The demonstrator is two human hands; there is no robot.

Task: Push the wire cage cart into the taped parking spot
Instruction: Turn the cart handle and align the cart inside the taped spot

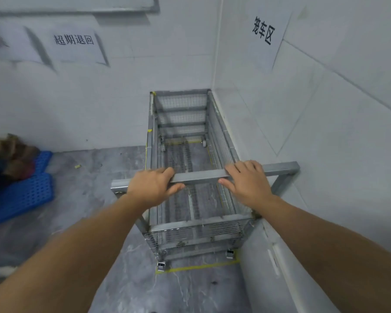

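A grey wire cage cart (183, 118) stands in the room's corner, its far end against the back wall and its right side along the right wall. Yellow floor tape (196, 267) runs just behind its near casters, and more tape shows through the mesh floor. My left hand (152, 185) wraps the cart's horizontal handle bar (201, 177), fingers over the top and thumb under. My right hand (246, 181) lies over the same bar further right, fingers spread on top with the thumb below.
Blue perforated plastic pallets (20, 190) with brown cardboard scraps lie on the grey floor at the left. Paper signs hang on both white tiled walls. A low ledge (269, 256) runs along the right wall beside the cart.
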